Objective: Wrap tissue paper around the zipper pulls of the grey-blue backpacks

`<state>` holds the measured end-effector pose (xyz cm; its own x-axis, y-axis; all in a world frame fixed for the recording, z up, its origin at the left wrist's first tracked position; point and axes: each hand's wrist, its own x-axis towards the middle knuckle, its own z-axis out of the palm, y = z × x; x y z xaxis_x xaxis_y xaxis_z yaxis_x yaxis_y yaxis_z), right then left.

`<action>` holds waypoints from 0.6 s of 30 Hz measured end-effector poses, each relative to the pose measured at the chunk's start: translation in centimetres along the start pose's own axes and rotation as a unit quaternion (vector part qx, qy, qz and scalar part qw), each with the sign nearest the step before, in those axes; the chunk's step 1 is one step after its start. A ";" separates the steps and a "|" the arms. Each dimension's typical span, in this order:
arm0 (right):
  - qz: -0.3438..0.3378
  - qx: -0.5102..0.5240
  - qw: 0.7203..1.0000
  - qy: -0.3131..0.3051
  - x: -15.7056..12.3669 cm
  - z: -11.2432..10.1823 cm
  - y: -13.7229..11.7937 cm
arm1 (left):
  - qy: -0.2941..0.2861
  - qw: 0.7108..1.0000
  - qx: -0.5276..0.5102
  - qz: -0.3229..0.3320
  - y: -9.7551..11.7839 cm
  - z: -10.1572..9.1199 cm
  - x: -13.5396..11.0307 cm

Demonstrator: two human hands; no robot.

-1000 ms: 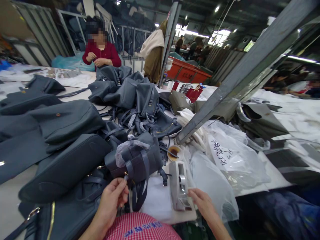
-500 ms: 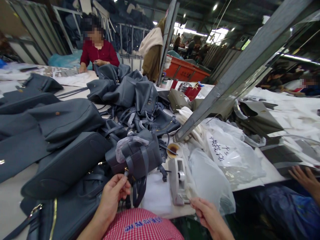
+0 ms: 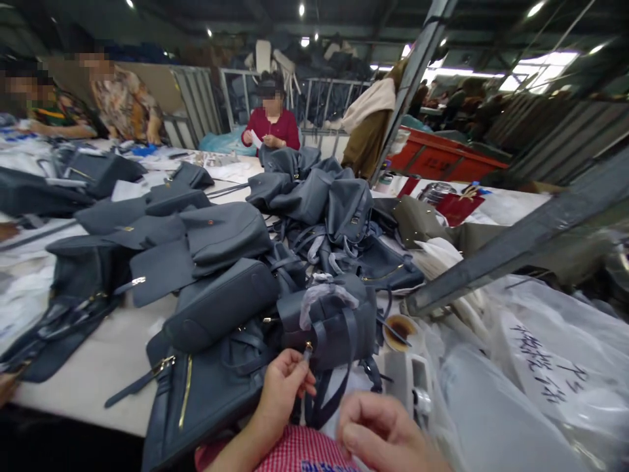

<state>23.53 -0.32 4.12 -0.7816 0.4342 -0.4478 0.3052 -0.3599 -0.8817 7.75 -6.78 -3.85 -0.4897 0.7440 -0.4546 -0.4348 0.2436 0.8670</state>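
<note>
Two fingers of left hand pinch metal strap tip; grey backpack above.

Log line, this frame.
left hand: pinching small brass fitting by grey leather backpack | right hand: curled, blurred, near clear plastic bag

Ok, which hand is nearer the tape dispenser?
Right hand: nearer, close by the dispenser's lower end, in front of the tape dispenser. Left hand: farther off to its left, pinching a small metal fitting by the grey backpack.
</note>
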 end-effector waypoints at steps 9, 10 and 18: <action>-0.053 -0.129 0.988 0.072 7.0 1.4 -0.9 | -0.014 1.000 0.000 0.005 0.3 -0.1 -1.2; -0.047 -0.145 0.985 0.086 6.9 1.1 -0.6 | -0.019 1.000 0.002 -0.006 0.2 -0.1 -1.2; -0.019 -0.192 0.968 0.163 7.1 0.4 0.1 | -0.013 0.999 0.040 0.005 0.1 0.0 -1.7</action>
<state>17.77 2.40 0.94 -0.6028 0.7003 -0.3823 0.5088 -0.0317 -0.8603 8.51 -8.01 -2.97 -0.4727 0.7623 -0.4421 -0.3677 0.2852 0.8851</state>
